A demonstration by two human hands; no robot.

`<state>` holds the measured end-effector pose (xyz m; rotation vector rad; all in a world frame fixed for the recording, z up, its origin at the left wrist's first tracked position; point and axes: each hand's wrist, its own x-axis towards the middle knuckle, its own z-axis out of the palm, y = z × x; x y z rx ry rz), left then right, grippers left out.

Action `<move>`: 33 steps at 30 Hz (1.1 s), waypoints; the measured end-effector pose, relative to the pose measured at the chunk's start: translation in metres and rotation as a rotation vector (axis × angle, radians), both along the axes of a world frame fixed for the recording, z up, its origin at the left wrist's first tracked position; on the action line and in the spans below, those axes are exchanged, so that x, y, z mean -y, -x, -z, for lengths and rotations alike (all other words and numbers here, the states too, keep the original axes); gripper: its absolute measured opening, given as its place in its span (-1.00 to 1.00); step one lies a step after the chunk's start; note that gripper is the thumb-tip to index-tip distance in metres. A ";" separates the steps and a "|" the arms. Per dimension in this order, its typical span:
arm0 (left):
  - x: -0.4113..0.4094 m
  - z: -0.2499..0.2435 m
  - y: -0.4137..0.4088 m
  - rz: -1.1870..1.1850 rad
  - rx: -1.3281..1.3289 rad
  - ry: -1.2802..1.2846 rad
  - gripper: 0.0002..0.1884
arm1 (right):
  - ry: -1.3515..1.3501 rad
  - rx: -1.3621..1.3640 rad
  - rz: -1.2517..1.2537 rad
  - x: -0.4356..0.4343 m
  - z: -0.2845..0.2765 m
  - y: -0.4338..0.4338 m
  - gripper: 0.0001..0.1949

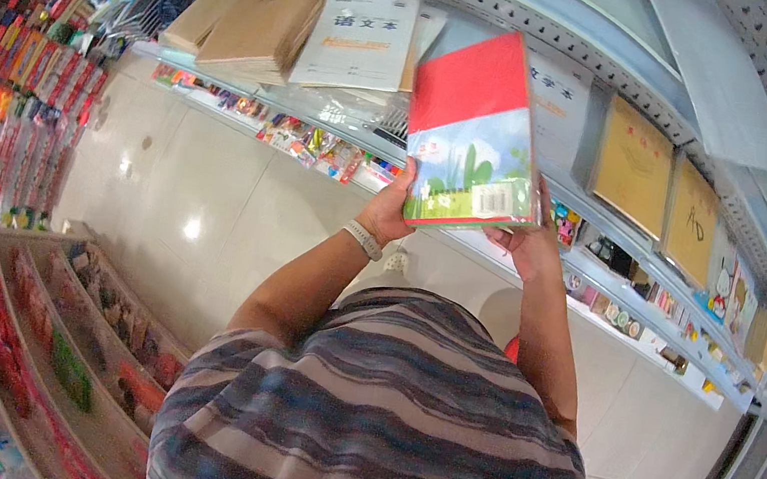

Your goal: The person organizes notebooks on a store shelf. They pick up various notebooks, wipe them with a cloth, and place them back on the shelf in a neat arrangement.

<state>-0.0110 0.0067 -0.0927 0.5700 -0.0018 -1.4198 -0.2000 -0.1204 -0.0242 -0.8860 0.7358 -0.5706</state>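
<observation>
Between both hands I hold a plastic-wrapped pack of notebooks, its cover red above and a garden picture with a barcode sticker below. My left hand grips its lower left corner, thumb along the side. At the lower right corner my right hand has hold of it, with some fingers hidden beneath. The pack is tilted in front of a metal shelf. Behind it on that shelf lie a white exercise book, a partly covered pale exercise book and a stack of brown kraft notebooks.
Further right on the shelf lie two yellow-brown notebooks. A lower shelf holds small packaged goods. Behind me to the left stands a divided display bin; packed racks line the far left. Tiled floor lies below.
</observation>
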 end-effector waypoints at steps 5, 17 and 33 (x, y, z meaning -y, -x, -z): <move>-0.001 0.007 0.001 -0.032 -0.019 0.015 -0.33 | -0.133 0.032 0.009 0.010 0.000 -0.008 -0.47; 0.001 0.026 -0.001 -0.003 -0.160 0.088 -0.29 | 0.603 -0.112 -0.056 0.011 0.003 -0.019 -0.42; -0.080 0.040 0.001 0.127 0.059 -0.140 -0.33 | 0.055 -0.239 0.203 0.156 0.023 -0.023 -0.54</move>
